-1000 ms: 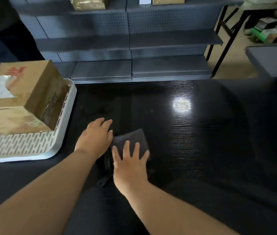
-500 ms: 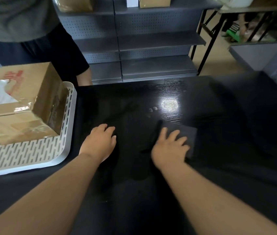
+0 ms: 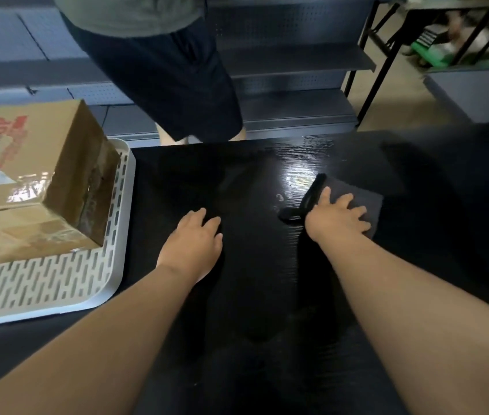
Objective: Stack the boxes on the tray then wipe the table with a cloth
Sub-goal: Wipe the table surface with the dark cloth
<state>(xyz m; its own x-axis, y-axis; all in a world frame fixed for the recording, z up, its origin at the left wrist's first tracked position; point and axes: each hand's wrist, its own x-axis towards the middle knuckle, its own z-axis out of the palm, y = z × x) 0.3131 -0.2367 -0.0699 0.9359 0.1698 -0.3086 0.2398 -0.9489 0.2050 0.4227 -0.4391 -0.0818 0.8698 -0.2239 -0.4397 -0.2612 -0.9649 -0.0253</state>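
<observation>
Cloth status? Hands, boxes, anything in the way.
Right hand flat on cloth, pressing it to the table. Left hand flat on tabletop. Boxes stacked on tray. Person stands beyond far edge.

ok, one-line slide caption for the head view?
Right hand presses dark cloth on black table; left hand rests flat; boxes stacked on white tray.

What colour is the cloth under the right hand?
Dark grey, nearly black like the table; the cloth under the right hand shows in the head view.
</observation>
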